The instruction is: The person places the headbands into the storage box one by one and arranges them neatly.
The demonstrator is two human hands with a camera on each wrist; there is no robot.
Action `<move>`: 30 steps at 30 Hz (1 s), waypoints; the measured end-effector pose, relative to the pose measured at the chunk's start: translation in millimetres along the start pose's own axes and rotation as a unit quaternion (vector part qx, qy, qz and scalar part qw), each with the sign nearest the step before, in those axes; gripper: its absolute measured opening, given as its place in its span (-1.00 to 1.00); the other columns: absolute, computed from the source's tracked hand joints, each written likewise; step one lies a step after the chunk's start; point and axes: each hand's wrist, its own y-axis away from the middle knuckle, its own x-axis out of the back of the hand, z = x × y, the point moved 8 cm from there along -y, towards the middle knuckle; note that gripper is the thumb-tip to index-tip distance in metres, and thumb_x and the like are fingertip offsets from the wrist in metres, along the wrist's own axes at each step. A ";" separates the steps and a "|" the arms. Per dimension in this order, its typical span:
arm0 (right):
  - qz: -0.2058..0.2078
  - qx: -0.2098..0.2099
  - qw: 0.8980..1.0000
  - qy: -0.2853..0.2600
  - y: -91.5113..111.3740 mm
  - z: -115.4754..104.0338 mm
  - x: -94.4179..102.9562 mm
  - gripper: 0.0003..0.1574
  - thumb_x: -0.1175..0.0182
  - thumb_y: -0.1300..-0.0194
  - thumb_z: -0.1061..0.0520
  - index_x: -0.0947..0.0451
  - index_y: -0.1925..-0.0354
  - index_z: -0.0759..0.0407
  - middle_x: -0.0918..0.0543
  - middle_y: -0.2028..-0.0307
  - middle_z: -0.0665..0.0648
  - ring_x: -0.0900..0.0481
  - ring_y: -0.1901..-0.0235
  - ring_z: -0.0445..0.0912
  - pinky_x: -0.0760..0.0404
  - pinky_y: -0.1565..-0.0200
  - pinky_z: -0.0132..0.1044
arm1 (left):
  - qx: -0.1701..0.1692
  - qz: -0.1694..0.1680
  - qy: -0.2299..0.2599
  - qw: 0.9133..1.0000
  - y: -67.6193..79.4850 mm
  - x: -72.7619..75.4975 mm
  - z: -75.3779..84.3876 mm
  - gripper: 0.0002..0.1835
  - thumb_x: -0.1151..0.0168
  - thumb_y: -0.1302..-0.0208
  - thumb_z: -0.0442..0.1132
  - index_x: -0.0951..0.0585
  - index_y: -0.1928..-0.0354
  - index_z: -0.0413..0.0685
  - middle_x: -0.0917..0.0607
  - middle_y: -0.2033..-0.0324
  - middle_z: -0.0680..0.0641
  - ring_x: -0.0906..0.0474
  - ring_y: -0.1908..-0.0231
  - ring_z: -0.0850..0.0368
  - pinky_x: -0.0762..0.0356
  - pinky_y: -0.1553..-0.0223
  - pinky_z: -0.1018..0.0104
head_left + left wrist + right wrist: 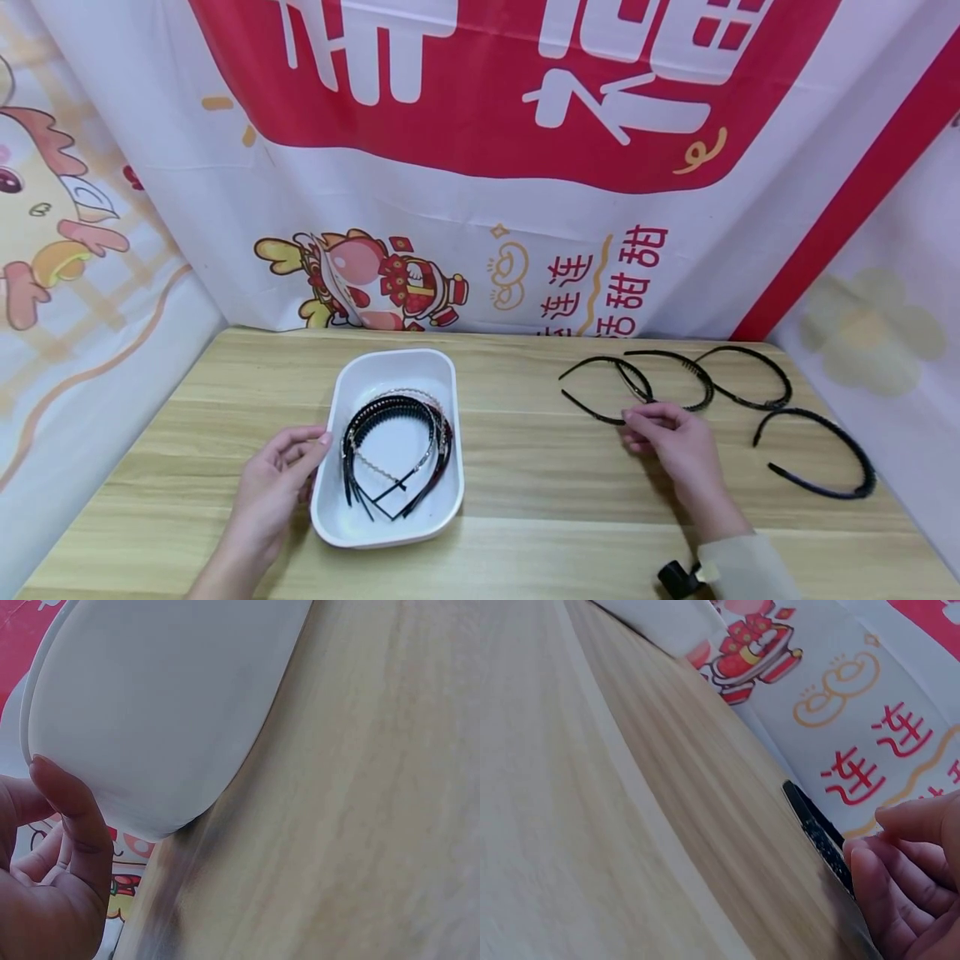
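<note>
In the head view, my left hand (273,483) holds the left side of a white plastic tray (322,508), thumb at its rim. The left wrist view shows curled fingers (86,840) at the tray's outer wall. Several headbands (397,404), black ones and one beaded, lie together inside the tray. On the right, my right hand (678,446) pinches a thin black headband (588,408) by its near side. This headband's open ends point left, toward the tray. In the right wrist view, the thumb and fingers meet beside the dark headband (821,836), partly hiding it.
To the right lie a toothed black headband (708,387), another black headband (783,383) at the back, and a thicker one (866,467) near the table's right side. A printed cloth (487,192) hangs behind the wooden table (540,533).
</note>
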 end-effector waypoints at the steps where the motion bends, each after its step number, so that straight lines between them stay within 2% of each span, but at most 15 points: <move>1: 0.006 -0.002 1.000 -0.001 -1.0 1.0 2.9 -0.69 -0.48 -0.39 0.17 -0.71 -0.04 0.25 -0.85 0.36 -0.08 -0.81 0.40 -0.19 -0.84 0.22 -0.32 | -0.001 0.000 0.001 1.000 0.2 -0.1 0.2 -0.71 -0.40 -0.50 -0.05 -0.64 -0.16 0.14 -0.74 0.27 0.25 -0.57 0.33 0.27 -0.57 0.35 0.43; 12: 0.051 -0.010 0.999 0.006 -4.7 4.6 26.4 -0.62 -0.47 -0.40 0.16 -0.67 -0.11 0.28 -0.84 0.39 -0.16 -0.82 0.40 -0.25 -0.83 0.17 -0.37 | -0.005 0.002 0.003 1.000 0.9 -0.5 0.9 -0.74 -0.40 -0.50 -0.07 -0.65 -0.14 0.15 -0.75 0.28 0.26 -0.58 0.34 0.27 -0.56 0.35 0.44; 20: 0.085 -0.022 0.996 -0.005 -7.3 9.0 37.7 -0.57 -0.45 -0.42 0.17 -0.62 -0.15 0.35 -0.85 0.40 -0.14 -0.82 0.40 -0.27 -0.83 0.19 -0.38 | -0.005 0.001 0.009 1.000 1.1 0.5 -0.8 -0.75 -0.41 -0.49 -0.07 -0.66 -0.11 0.15 -0.75 0.30 0.25 -0.57 0.36 0.27 -0.56 0.37 0.44; 24: 0.104 -0.031 0.994 0.006 -8.0 11.7 44.0 -0.54 -0.42 -0.45 0.12 -0.60 -0.17 0.36 -0.82 0.43 -0.15 -0.82 0.41 -0.28 -0.83 0.20 -0.38 | -0.003 0.000 0.007 1.000 0.8 0.2 -0.6 -0.74 -0.41 -0.49 -0.06 -0.65 -0.12 0.16 -0.75 0.28 0.26 -0.59 0.34 0.27 -0.58 0.35 0.43; 30: 0.109 -0.039 0.993 0.026 -8.6 13.1 50.3 -0.48 -0.43 -0.45 0.04 -0.61 -0.17 0.38 -0.82 0.43 -0.10 -0.82 0.44 -0.25 -0.84 0.22 -0.34 | 0.000 -0.001 0.004 1.000 1.5 -0.2 0.1 -0.71 -0.41 -0.49 -0.04 -0.64 -0.15 0.15 -0.75 0.25 0.26 -0.60 0.31 0.27 -0.61 0.32 0.42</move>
